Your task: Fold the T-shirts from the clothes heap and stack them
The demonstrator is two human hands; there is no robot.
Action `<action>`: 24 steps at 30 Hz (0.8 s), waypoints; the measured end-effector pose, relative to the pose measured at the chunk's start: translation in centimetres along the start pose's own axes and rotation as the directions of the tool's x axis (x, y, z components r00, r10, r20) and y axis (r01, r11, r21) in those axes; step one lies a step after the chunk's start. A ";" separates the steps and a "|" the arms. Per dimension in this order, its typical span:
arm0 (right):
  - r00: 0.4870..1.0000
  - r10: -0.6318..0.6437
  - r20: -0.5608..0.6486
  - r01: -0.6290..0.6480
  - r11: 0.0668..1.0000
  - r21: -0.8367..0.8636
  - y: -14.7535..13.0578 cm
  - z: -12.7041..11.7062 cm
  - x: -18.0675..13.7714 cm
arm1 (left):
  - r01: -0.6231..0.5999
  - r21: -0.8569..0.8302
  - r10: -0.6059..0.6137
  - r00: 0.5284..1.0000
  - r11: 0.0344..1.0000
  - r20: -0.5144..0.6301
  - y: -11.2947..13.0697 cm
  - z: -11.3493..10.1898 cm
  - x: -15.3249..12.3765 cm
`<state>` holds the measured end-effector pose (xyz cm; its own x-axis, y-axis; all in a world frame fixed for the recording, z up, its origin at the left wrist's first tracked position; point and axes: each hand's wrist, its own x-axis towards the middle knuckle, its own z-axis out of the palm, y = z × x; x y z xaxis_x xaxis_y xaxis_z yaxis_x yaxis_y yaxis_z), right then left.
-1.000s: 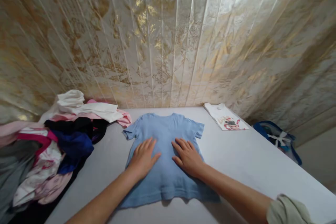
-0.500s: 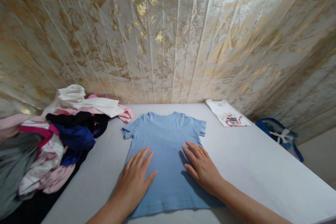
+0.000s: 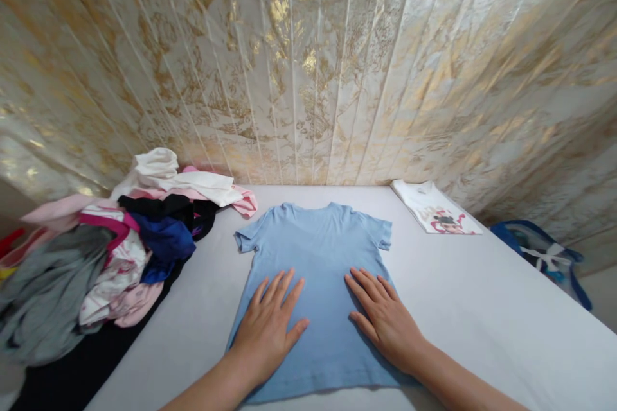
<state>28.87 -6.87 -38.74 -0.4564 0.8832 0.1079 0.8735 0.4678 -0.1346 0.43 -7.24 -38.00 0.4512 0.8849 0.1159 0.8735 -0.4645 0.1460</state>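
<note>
Over at the far right, a blue-trimmed bag is seen just past the edge of the white surface; a white bow is tied across it, and dark and blue contents are held inside, too blurred to be named. On to the middle: the light-blue T-shirt is spread flat, collar away, and the left hand and right hand are laid palm-down over its lower half, each grip spread, fingers slightly parted. How firmly the cloth is pressed cannot be told. The shirt's lower sides are partly covered by hands, and both forearms are cut off below. At left, a clothes pile is heaped, its pieces half buried in one another. Open surface is left between pile and shirt, and a wider stretch at right, below the folded white T-shirt, which is set near the slanting edge.
</note>
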 end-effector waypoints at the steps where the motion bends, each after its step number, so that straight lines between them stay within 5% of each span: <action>1: 1.000 0.000 0.002 0.000 1.000 -0.001 -0.1 0.0 -0.4 | 0.000 -0.013 0.000 1.000 1.000 0.005 0.1 0.0 -0.4; 6: 1.000 0.017 0.018 -0.017 1.000 0.008 -0.4 -1.0 -0.2 | 0.037 -0.058 -0.037 0.999 0.998 -0.002 -0.1 -1.0 0.9; 12: 0.995 0.082 -0.061 -0.081 0.997 0.015 -0.2 -3.2 9.3 | 0.121 -0.009 -0.122 0.991 0.993 -0.050 -2.6 -1.9 11.5; 17: 0.980 0.195 -0.048 -0.196 0.981 -0.005 0.9 -0.7 15.6 | 0.175 0.025 -0.175 0.985 0.984 0.013 -4.9 0.2 16.2; 21: 0.978 0.199 -0.065 -0.200 0.980 -0.009 1.7 1.4 16.2 | 0.220 -0.008 -0.219 0.973 0.975 0.066 -5.3 0.3 17.0; 24: 0.978 0.199 -0.056 -0.200 0.980 -0.011 1.7 1.7 16.0 | 0.216 -0.001 -0.216 0.976 0.976 -0.012 -4.8 0.2 17.9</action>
<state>22.77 8.09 -38.88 -0.2633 0.9553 0.1342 0.9490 0.2816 -0.1421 4.40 10.86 -36.84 0.2497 0.9638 0.0933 0.9500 -0.2625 0.1690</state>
